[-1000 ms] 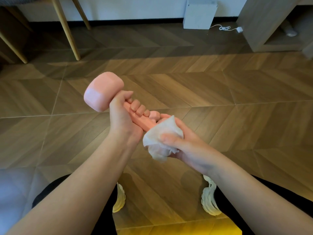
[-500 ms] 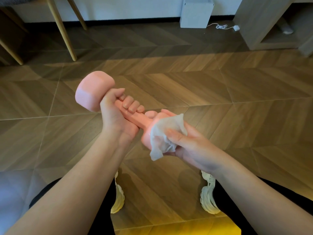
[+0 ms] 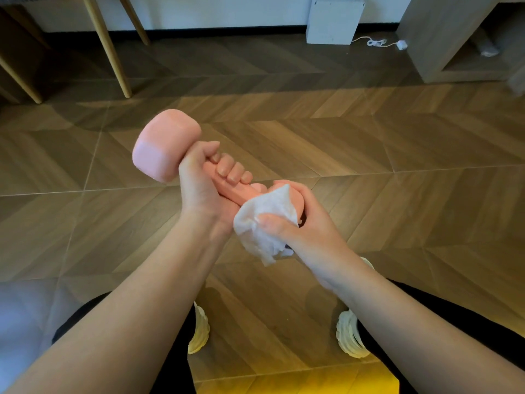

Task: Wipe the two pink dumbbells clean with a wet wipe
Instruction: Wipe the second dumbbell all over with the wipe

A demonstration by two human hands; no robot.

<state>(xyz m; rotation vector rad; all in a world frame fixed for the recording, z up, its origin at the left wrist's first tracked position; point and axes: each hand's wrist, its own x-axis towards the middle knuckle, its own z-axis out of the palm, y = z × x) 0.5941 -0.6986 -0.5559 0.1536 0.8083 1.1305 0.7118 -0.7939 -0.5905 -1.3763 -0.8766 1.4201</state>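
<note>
A pink dumbbell (image 3: pixel 163 146) is held in the air above the floor, one head pointing up and to the left. My left hand (image 3: pixel 203 186) grips its handle with the fingers curled round it. My right hand (image 3: pixel 301 220) holds a crumpled white wet wipe (image 3: pixel 264 220) wrapped over the dumbbell's near head, which is almost wholly hidden by the wipe and the hand. A second pink dumbbell is not in view.
Wooden chevron floor (image 3: pixel 369 155) lies below. Chair legs (image 3: pixel 109 49) stand at the back left, a white box (image 3: pixel 333 19) and a white cable (image 3: pixel 377 42) at the back wall, a wooden shelf unit (image 3: pixel 443 38) at the back right. My pale shoes (image 3: pixel 348 334) are underneath.
The dumbbell has shifted slightly up and left, then back. My right hand has turned the wipe around the near head, which showed more half a second ago and is covered again.
</note>
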